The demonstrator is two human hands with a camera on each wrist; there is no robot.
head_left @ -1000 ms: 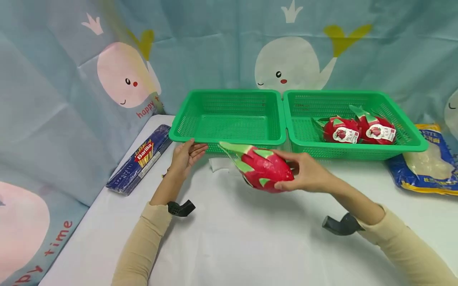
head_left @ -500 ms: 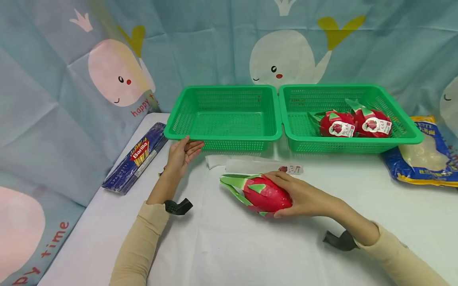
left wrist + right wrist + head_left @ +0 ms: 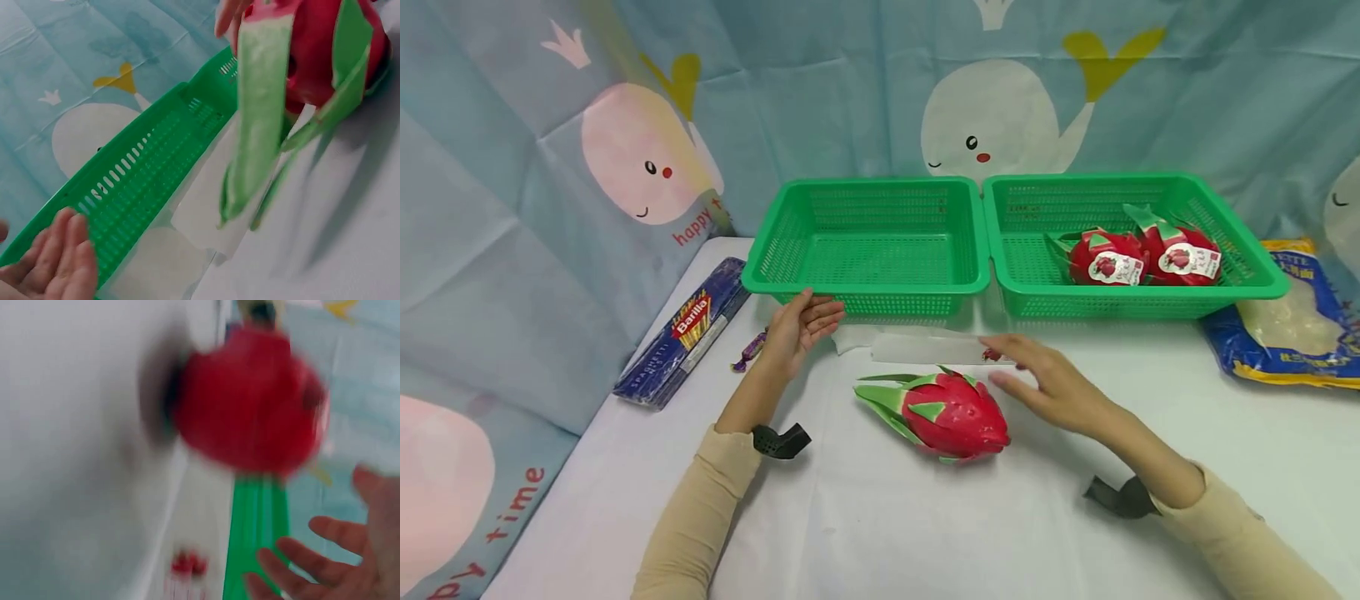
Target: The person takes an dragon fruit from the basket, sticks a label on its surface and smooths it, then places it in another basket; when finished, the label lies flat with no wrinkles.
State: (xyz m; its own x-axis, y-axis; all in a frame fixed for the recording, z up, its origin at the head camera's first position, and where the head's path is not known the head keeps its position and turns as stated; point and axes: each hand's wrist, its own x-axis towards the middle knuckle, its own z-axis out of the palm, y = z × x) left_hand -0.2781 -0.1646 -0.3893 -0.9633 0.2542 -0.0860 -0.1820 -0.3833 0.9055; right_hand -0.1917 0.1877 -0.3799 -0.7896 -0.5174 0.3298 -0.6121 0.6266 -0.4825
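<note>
A red dragon fruit [image 3: 958,417] with green leaf tips lies on its side on the white table, and nothing holds it. Just to its upper right, my right hand [image 3: 1056,383] hovers with fingers spread, apart from the fruit. In the right wrist view the fruit [image 3: 256,406] is blurred beyond the fingers. My left hand [image 3: 797,333] is held palm turned inward in front of the left green basket [image 3: 865,289], holding nothing. Behind the fruit lies a white paper strip [image 3: 917,347] with a small dragon fruit print, partly covered by the right fingertips.
The right green basket [image 3: 1138,304] holds two labelled dragon fruits [image 3: 1183,254]. A blue spaghetti pack [image 3: 681,337] lies at the left edge, with a purple-wrapped candy [image 3: 748,350] by the left wrist. A blue and yellow bag [image 3: 1292,325] lies at the far right.
My right hand lowered the dragon fruit onto the table, let it go and drew away to the upper right. The left hand shifted slightly right, uncovering the candy.
</note>
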